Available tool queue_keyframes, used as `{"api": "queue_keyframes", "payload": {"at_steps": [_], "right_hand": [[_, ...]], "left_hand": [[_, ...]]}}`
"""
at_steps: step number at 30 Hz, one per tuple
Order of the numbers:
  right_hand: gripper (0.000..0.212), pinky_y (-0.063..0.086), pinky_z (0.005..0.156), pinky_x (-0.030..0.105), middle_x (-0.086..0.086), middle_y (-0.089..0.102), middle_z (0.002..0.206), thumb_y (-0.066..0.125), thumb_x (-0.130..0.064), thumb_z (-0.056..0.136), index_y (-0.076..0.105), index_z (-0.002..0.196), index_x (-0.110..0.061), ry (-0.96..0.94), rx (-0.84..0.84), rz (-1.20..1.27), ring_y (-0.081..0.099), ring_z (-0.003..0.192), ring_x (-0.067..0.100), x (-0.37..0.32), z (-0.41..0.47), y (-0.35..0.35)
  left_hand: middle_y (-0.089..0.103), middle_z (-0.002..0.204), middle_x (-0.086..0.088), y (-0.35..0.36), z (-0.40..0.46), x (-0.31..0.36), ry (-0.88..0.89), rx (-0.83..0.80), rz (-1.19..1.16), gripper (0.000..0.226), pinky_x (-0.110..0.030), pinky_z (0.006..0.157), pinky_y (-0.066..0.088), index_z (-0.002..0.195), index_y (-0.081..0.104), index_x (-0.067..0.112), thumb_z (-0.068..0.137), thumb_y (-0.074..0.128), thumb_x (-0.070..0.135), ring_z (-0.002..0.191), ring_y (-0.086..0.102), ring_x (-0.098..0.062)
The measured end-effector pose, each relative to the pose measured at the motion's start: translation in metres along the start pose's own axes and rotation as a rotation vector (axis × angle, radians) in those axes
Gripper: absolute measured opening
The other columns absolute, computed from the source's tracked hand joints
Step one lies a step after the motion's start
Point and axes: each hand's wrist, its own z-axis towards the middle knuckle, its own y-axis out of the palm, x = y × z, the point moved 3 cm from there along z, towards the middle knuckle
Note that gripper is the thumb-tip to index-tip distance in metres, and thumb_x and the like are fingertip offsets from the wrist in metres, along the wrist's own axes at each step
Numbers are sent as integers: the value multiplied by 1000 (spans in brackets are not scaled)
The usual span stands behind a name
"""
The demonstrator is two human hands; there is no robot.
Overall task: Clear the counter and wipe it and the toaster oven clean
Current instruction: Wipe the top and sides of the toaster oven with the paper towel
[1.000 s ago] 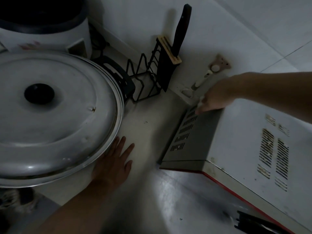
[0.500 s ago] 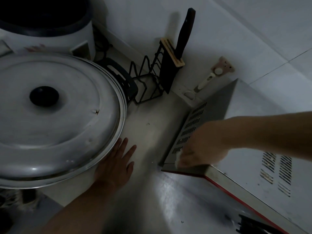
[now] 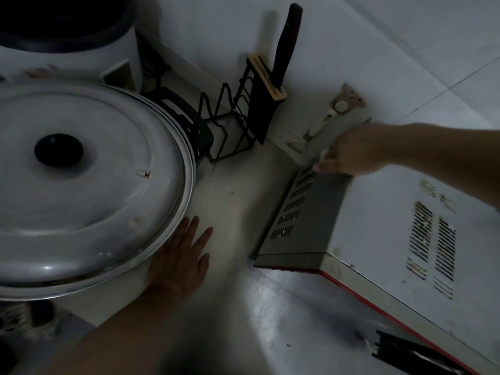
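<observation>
The toaster oven fills the right side, white on top with a grey vented side panel and a red front edge. My right hand is at the far end of that side panel and holds a small white wipe against it; only a bit of the wipe shows. My left hand lies flat with straight fingers on the pale counter, beside the rim of a big steel pot lid.
A large steel lid with a black knob covers the left. Behind it stands a white rice cooker. A black wire rack with a knife block and knife sits at the wall. Dark utensils lie at the bottom right.
My right hand slid with the wipe along the oven's side panel, first toward the front corner, then back to the far end by the wall. My left hand stayed flat on the counter.
</observation>
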Motion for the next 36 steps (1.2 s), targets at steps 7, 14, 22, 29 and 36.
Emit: {"api": "queue_keyframes", "payload": {"at_steps": [7, 14, 22, 29, 36], "right_hand": [[90, 43, 96, 39, -10, 66, 100, -9, -77, 89, 65, 112, -31, -393, 268, 159, 59, 101, 15, -120, -91, 38], [52, 31, 113, 38, -2, 71, 108, 25, -43, 107, 73, 108, -22, -381, 723, 334, 60, 110, 20, -98, -91, 64], [51, 9, 121, 31, -1, 19, 164, 25, -41, 107, 26, 156, -27, 275, 676, 610, 18, 151, 19, 15, -62, 106], [68, 5, 125, 34, -2, 1, 167, 22, -55, 102, 12, 159, -20, 229, 648, 793, -5, 153, 14, -104, -152, 156], [84, 8, 122, 42, 8, -7, 167, 24, -67, 100, 2, 159, -11, 301, 584, 754, -6, 153, 25, -165, -189, 174]], "left_hand": [[23, 165, -1, 1, -1, 4, 7, 10, 23, 66, -46, 115, 23, 153, 39, 35, 90, 31, 51, 153, 18, -22], [21, 166, -2, 3, -1, 2, -9, -25, 20, 66, -51, 114, 26, 154, 35, 36, 91, 33, 51, 153, 16, -24], [19, 166, -3, 5, 0, 1, 3, -35, 79, 67, -51, 119, 17, 157, 27, 35, 93, 32, 51, 153, 15, -26], [22, 165, -4, 3, -2, 5, 6, -36, 117, 67, -50, 120, 12, 157, 27, 33, 93, 29, 50, 151, 22, -27], [38, 158, -13, -5, -1, 12, 23, -44, 117, 65, -55, 118, 15, 152, 42, 26, 91, 30, 46, 145, 33, -35]]}}
